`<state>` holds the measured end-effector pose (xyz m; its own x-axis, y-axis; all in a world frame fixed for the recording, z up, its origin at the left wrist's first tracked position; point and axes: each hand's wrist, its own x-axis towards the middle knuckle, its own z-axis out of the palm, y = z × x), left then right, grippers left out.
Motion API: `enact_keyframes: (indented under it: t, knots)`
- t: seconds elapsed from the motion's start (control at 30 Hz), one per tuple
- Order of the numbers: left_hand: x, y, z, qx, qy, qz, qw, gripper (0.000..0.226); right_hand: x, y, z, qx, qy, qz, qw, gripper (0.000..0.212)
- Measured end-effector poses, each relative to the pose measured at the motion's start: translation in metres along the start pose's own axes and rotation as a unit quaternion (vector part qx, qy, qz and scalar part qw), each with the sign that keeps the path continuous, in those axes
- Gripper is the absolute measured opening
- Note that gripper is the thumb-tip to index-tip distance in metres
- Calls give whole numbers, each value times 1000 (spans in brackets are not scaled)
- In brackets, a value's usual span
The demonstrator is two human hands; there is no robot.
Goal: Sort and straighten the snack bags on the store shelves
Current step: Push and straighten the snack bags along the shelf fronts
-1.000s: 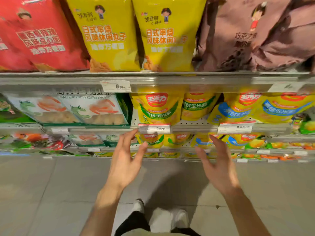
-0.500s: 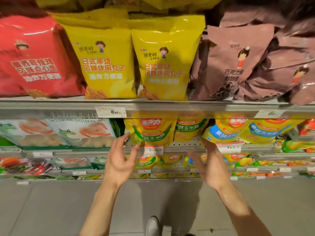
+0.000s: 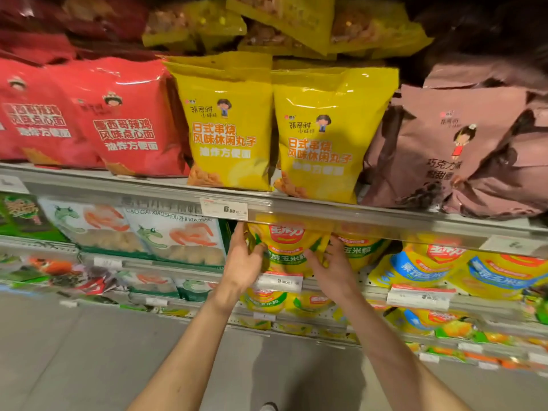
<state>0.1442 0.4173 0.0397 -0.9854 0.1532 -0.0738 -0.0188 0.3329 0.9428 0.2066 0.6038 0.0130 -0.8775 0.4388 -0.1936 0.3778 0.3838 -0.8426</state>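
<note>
A yellow corn snack bag (image 3: pixel 289 247) with a red logo and green band stands on the second shelf, just under the upper shelf rail. My left hand (image 3: pixel 244 261) holds its left edge, thumb on the front. My right hand (image 3: pixel 329 264) grips its right edge, fingers curled on the bag. A second yellow corn bag (image 3: pixel 360 252) stands right behind my right hand. Blue-and-yellow corn bags (image 3: pixel 421 265) fill the shelf further right.
The upper shelf (image 3: pixel 326 210) carries red bags (image 3: pixel 124 126), two yellow bags (image 3: pixel 228 134) and brown bags (image 3: pixel 439 143), with loose yellow bags piled above. White shrimp-snack bags (image 3: pixel 175 235) stand left of my hands. Price tags (image 3: pixel 224 209) line the rails. Grey floor lies below.
Both hands moved up and forward from open air onto the yellow corn bag and took hold of its sides. My view tilted upward, showing more of the upper shelf.
</note>
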Motion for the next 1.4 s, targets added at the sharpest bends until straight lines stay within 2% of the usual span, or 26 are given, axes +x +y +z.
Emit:
enact_keyframes:
  t: [0.13, 0.27, 0.43, 0.53, 0.63, 0.77, 0.83, 0.9, 0.97, 1.03, 1.2, 1.4]
  knots:
    - [-1, -2, -7, -31, 19, -2, 999, 63, 3, -1, 10, 35, -28, 6, 999, 63]
    - [-4, -3, -14, -37, 27, 11, 999, 72, 3, -6, 22, 38, -37, -5, 999, 57]
    - [-6, -5, -17, -16, 22, 0, 1000, 81, 2, -8, 35, 48, -37, -7, 998, 77]
    - [-10, -6, -17, -9, 15, 1, 1000, 82, -3, -11, 34, 51, -29, -6, 998, 77]
    - [-15, -22, -13, 1, 47, 14, 999, 72, -9, -7, 23, 28, -14, -22, 999, 69]
    - [-34, -33, 13, 31, 102, 1, 994, 51, -17, 14, -2, -43, 85, -38, 995, 60]
    - [-42, -28, 39, 41, 70, 21, 996, 44, -16, 28, -21, -55, 128, -12, 990, 58]
    - [-46, -19, 67, 51, -1, 44, 998, 46, -12, 39, -40, -48, 142, 12, 989, 62]
    - [-44, -9, 93, 46, -72, 43, 995, 56, -8, 46, -54, -23, 125, 24, 992, 68]
    - [-38, 1, 116, 9, -110, 22, 994, 67, -4, 47, -63, -9, 91, 36, 995, 73]
    - [-16, 17, 149, -46, -154, -19, 987, 92, 6, 42, -73, 12, 48, 47, 998, 77]
    - [9, 9, 164, -68, -132, -3, 989, 104, 17, 44, -74, 29, 47, 46, 997, 80]
